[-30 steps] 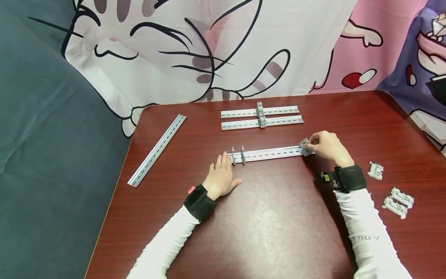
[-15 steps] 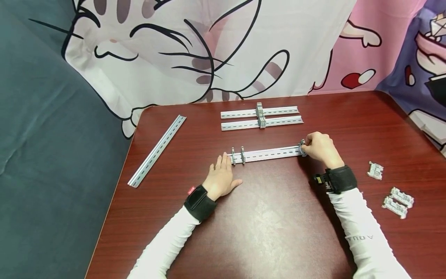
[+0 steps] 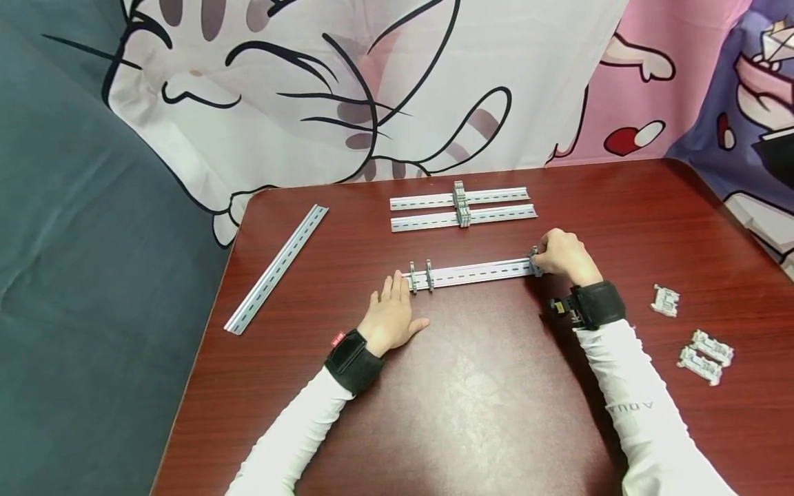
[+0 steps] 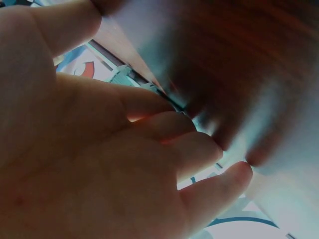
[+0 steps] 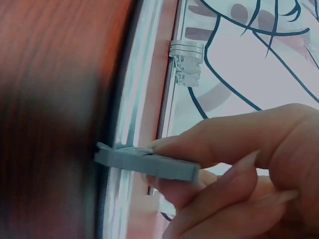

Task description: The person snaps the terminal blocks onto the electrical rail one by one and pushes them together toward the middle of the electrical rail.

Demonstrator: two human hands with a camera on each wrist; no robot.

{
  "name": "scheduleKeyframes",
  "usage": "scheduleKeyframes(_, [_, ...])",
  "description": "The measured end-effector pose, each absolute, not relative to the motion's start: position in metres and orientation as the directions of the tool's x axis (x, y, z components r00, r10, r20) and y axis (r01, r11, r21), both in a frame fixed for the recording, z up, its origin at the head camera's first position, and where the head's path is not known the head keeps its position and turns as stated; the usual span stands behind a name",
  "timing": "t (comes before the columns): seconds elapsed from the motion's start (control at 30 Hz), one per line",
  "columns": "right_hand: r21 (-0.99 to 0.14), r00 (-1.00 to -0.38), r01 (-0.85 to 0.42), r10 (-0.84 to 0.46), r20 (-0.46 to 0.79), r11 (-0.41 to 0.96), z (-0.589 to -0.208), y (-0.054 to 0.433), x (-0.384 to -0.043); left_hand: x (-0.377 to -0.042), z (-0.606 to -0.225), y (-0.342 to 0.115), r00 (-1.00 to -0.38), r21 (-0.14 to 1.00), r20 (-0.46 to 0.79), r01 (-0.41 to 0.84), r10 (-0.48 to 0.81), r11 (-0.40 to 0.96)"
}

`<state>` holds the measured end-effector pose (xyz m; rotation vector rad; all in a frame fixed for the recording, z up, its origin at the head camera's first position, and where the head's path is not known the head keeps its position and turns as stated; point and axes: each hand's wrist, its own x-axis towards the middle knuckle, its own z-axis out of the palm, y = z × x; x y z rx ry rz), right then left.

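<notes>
At ctr, rail (image 3: 480, 273) approx L–R.

In the head view, the right hand (image 3: 564, 256) hides the right end of the rail (image 3: 477, 274) and part of the gray clip (image 3: 534, 260). The lower edge cuts off the left sleeve (image 3: 298, 427), right sleeve (image 3: 645, 413) and tabletop (image 3: 471, 406). In the left wrist view, the tabletop beyond the left hand (image 4: 109, 144) is blurred.

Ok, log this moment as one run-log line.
left hand: spread at left end of slotted DIN rail | right hand: pinches grey terminal block at right end | three loose terminal blocks: farther right
</notes>
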<state>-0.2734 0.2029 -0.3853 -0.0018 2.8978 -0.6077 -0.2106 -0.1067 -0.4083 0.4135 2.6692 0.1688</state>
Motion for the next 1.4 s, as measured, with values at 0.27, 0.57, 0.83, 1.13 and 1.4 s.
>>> scheduleKeyframes(0.27, [-0.36,-0.993,0.017,-0.025,-0.112,0.933,-0.386,0.196,-0.273,-0.211,-0.406,-0.108,-0.869,0.182,-0.384,0.26,0.313,0.948])
scheduleKeyframes(0.57, [-0.367,-0.995,0.022,-0.014,-0.095,0.93,-0.39,0.199,-0.263,-0.206,-0.409,-0.109,-0.866,0.191,-0.381,0.269,0.324,0.944])
scheduleKeyframes(0.83, [-0.421,-0.989,-0.019,-0.08,-0.128,0.907,-0.39,0.206,-0.254,-0.206,-0.407,-0.109,-0.865,0.18,-0.39,0.263,0.315,0.948])
scheduleKeyframes(1.13, [-0.397,-0.992,-0.063,-0.102,-0.08,0.916,-0.383,0.244,-0.238,-0.209,-0.409,-0.106,-0.857,0.186,-0.409,0.259,0.314,0.948])
scheduleKeyframes(1.4, [-0.397,-0.997,-0.06,-0.07,-0.01,0.916,-0.394,0.259,-0.222,-0.212,-0.412,-0.106,-0.855,0.201,-0.408,0.259,0.321,0.945])
